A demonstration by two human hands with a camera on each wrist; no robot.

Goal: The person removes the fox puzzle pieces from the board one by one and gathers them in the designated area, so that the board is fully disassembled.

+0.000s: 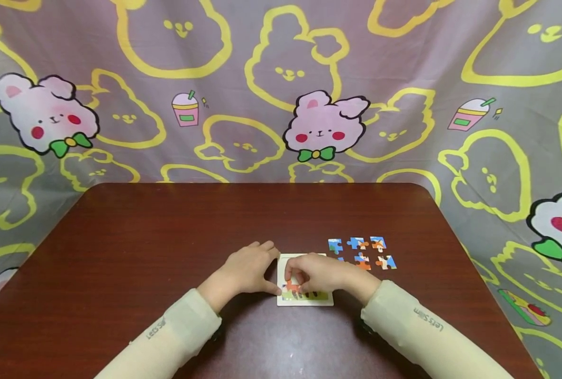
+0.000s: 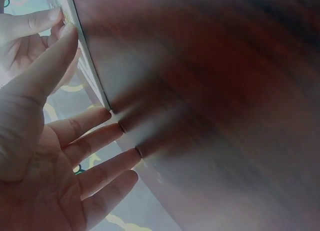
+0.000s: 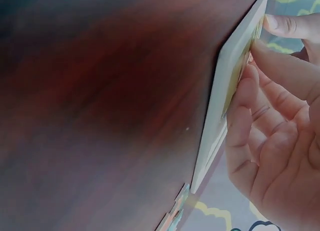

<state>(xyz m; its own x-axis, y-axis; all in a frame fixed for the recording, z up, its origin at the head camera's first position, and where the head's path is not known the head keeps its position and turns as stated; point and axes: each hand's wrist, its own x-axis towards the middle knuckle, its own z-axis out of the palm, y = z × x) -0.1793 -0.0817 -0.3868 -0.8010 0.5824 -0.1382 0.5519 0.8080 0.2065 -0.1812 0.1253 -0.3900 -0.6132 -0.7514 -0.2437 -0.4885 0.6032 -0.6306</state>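
A square puzzle board with a pale frame lies before me, green and orange picture parts showing inside it. My right hand is over the board, its thumb and curled index finger pinching an orange puzzle piece at the picture's left side; the hand hides much of the board. Along the left edge, my left hand rests with fingers spread and fairly straight. Its thumb touches the frame's side, and in the left wrist view its fingertips meet the tabletop.
Several loose puzzle pieces lie in two rows right of the board, blue, orange and white; the right hand partly covers one. The brown table ends at a curtain printed with cartoon bunnies.
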